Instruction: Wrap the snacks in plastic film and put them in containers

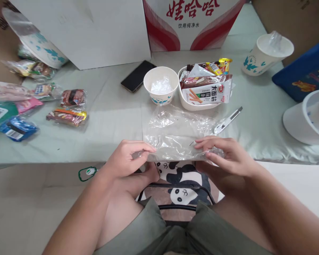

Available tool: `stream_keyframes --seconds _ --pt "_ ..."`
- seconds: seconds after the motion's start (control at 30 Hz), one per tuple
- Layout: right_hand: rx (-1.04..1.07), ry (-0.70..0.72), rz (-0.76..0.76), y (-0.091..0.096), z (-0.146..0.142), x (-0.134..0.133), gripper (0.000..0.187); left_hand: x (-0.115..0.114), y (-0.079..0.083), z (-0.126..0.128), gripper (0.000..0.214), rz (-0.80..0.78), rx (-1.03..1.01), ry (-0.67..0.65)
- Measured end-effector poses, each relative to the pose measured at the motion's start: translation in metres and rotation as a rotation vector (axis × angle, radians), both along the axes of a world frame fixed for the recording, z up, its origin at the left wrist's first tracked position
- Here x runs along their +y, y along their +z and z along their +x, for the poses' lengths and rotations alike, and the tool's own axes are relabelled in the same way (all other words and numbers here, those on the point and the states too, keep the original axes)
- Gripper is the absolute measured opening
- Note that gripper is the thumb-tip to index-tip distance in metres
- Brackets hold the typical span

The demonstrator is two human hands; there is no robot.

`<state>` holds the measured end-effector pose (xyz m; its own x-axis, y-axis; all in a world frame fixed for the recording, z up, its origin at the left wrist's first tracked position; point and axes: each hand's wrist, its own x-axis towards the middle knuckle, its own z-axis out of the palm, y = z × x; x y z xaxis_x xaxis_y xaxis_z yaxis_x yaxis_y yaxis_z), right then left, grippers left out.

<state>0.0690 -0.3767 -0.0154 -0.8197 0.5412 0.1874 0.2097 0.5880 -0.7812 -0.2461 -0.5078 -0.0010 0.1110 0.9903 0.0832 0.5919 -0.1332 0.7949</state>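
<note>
A clear plastic bag (pixel 175 147) lies flat and crinkled at the table's front edge, its near edge turned toward me. My left hand (pixel 131 156) pinches its left corner between thumb and fingers. On the right side, my right hand (pixel 225 154) has the near edge between its thumb and fingertips. Just beyond that hand rests a white utility knife (pixel 228 120). Behind the bag stand a paper cup (pixel 161 99) with crumpled clear plastic inside and a white tub (pixel 194 105) filled with packaged snacks.
A black phone (pixel 138 76) lies behind the cup. Packaged snacks (pixel 67 115) are spread at the left. Large boxes (pixel 186 28) stand along the back. At the right are a tilted paper cup (pixel 263 58), a blue bag (pixel 305 71) and a white bucket (pixel 295 118).
</note>
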Motion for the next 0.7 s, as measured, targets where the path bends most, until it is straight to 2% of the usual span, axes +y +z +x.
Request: stream_keyframes --seconds 0.1,0.17,0.23,0.3,0.43,0.47,0.53,0.6,0.7 --pt "-0.041 0.107 0.037 -0.004 0.002 0.007 0.027 0.004 0.001 -0.001 0.019 -0.169 -0.238 0.141" --pt "-0.023 0.091 -0.020 -0.007 0.003 0.007 0.019 0.009 -0.004 -0.003 0.017 -0.225 -0.402 0.229" --pt "0.017 -0.014 -0.144 -0.009 0.002 0.004 0.011 0.015 -0.010 -0.006 0.016 -0.244 -0.492 0.269" --pt "0.047 -0.180 -0.288 -0.011 0.001 0.000 0.017 0.022 -0.015 -0.010 0.017 -0.241 -0.544 0.255" --pt "0.149 -0.431 -0.496 -0.019 -0.005 0.001 0.025 0.031 -0.019 -0.018 0.035 -0.267 -0.578 0.127" --pt "0.171 -0.461 -0.507 -0.022 -0.006 0.004 0.025 0.033 -0.018 -0.019 0.038 -0.289 -0.545 0.084" --pt "0.187 -0.472 -0.473 -0.025 -0.008 0.010 0.026 0.035 -0.016 -0.021 0.030 -0.333 -0.451 0.037" --pt "0.183 -0.430 -0.405 -0.027 -0.009 0.015 0.027 0.035 -0.014 -0.022 0.016 -0.358 -0.380 0.046" --pt "0.195 -0.383 -0.322 -0.026 -0.011 0.017 0.031 0.035 -0.011 -0.022 0.021 -0.386 -0.384 0.078"
